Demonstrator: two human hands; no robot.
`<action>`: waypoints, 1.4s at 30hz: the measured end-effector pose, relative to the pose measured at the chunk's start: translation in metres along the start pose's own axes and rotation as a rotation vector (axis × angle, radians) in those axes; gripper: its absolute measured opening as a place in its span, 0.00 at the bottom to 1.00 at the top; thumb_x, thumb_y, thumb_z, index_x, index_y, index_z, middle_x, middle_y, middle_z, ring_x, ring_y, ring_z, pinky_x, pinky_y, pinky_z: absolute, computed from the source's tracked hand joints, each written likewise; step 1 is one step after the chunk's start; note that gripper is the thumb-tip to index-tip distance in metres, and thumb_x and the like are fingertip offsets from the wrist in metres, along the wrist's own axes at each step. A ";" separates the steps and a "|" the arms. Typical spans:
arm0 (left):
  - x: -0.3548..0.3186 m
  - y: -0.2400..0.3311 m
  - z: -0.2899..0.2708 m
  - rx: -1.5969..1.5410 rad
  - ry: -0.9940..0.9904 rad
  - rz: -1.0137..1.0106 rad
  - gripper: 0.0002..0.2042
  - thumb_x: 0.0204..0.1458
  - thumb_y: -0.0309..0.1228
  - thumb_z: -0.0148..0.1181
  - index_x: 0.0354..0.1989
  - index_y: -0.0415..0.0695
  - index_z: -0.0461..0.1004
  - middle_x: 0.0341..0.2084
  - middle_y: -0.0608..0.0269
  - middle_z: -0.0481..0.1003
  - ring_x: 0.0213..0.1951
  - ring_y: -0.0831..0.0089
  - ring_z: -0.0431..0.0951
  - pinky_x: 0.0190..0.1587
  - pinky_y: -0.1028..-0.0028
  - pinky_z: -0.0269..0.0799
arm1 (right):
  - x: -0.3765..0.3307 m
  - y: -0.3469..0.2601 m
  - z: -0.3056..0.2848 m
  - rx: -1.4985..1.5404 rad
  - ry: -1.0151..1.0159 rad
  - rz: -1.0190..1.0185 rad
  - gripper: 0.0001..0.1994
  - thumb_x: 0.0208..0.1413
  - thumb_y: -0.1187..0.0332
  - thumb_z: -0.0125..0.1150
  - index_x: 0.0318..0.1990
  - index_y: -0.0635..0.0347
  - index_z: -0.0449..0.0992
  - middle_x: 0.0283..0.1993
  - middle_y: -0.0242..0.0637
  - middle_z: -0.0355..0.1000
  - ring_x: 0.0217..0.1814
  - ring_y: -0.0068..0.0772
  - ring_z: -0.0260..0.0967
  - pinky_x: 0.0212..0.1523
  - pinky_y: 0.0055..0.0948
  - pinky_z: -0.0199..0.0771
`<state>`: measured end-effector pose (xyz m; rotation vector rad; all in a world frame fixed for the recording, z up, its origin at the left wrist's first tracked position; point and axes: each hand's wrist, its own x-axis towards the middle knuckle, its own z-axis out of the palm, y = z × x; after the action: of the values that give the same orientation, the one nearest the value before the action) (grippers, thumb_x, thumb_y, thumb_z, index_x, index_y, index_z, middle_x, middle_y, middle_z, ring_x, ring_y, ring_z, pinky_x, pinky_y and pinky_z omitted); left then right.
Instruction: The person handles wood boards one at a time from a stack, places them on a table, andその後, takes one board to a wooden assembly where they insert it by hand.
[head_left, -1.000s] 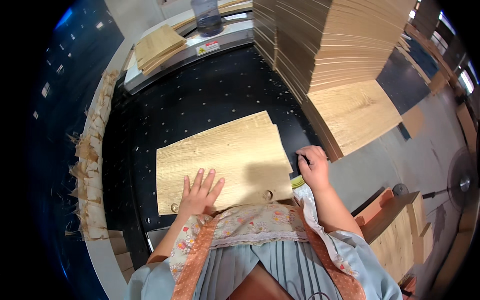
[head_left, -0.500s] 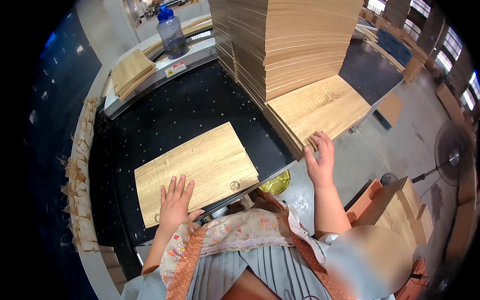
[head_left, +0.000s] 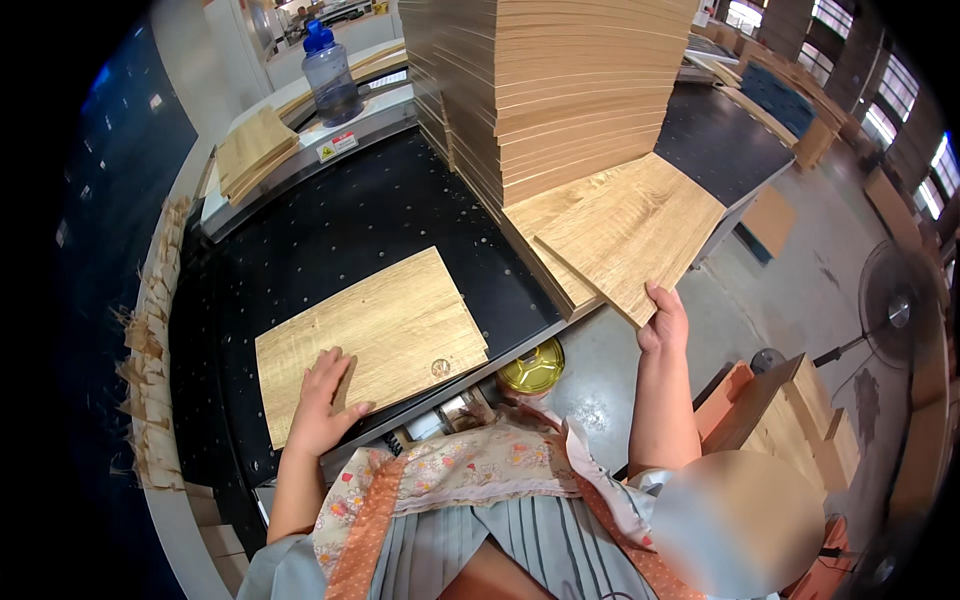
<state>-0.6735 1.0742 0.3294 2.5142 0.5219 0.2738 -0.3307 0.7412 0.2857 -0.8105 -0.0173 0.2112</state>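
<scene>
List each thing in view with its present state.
Left hand: open, resting on left board
Left board: lying flat
Right hand: gripping right board
Right board: askew over lower boards
Tall stack: upright
Bottle: upright, blue cap on
Fan: spinning or not, unclear

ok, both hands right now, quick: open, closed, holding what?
Left hand: open, resting on the holed board, not gripping it.
Right hand: closed, holding the askew board by its near corner.

tan wood-grain board (head_left: 640, 228), black tabletop (head_left: 345, 235)
</scene>
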 end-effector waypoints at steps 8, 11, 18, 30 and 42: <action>0.035 0.065 -0.009 -0.371 0.171 0.164 0.30 0.44 0.26 0.59 0.59 0.41 0.59 0.59 0.51 0.59 0.62 0.60 0.56 0.62 0.66 0.51 | -0.076 0.001 -0.013 0.011 -0.327 -0.007 0.31 0.41 0.76 0.63 0.56 0.66 0.59 0.54 0.42 0.65 0.55 0.40 0.64 0.55 0.38 0.65; 0.053 0.099 -0.004 -0.627 0.056 0.280 0.33 0.50 0.27 0.56 0.64 0.40 0.48 0.60 0.52 0.58 0.63 0.64 0.55 0.63 0.66 0.50 | -0.085 0.001 0.009 0.062 -0.430 0.001 0.29 0.41 0.75 0.64 0.55 0.65 0.61 0.52 0.40 0.67 0.54 0.38 0.65 0.55 0.37 0.65; 0.046 0.127 0.019 -0.782 -0.041 0.349 0.31 0.52 0.25 0.53 0.63 0.38 0.48 0.52 0.54 0.66 0.52 0.69 0.68 0.55 0.71 0.61 | -0.092 0.004 0.038 -0.097 -0.604 0.050 0.27 0.40 0.72 0.66 0.52 0.66 0.65 0.48 0.37 0.69 0.47 0.29 0.67 0.45 0.26 0.66; 0.033 0.091 0.013 -0.760 0.217 0.240 0.30 0.52 0.21 0.49 0.64 0.41 0.49 0.51 0.53 0.67 0.50 0.71 0.70 0.53 0.73 0.63 | -0.086 0.013 0.089 -0.155 -0.816 0.178 0.23 0.44 0.75 0.61 0.50 0.68 0.66 0.41 0.35 0.70 0.33 0.20 0.65 0.32 0.20 0.62; 0.032 0.070 -0.009 -0.455 0.443 0.215 0.36 0.51 0.23 0.51 0.65 0.37 0.38 0.62 0.47 0.50 0.63 0.62 0.54 0.60 0.65 0.53 | -0.091 0.027 0.150 -0.274 -0.938 0.047 0.20 0.48 0.75 0.58 0.51 0.69 0.66 0.47 0.37 0.69 0.50 0.27 0.64 0.52 0.29 0.62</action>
<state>-0.6255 1.0376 0.3785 2.0595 0.3065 0.9344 -0.4387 0.8494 0.3751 -0.9217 -0.9262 0.6286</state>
